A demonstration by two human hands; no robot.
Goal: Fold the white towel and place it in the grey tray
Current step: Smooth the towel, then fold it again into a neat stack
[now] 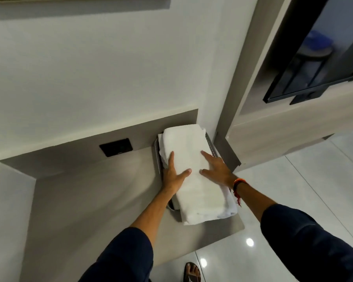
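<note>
Soft oblong white towel fills perforated grey tray.

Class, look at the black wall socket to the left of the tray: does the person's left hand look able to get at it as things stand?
Probably yes. The left hand rests flat on the white towel, holding nothing, and only bare counter lies between it and the black socket.

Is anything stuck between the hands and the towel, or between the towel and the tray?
Nothing visible. The left hand and right hand lie flat on the towel, and the towel already sits in the tray, overhanging its near end. More folded white cloth shows under it.
</note>
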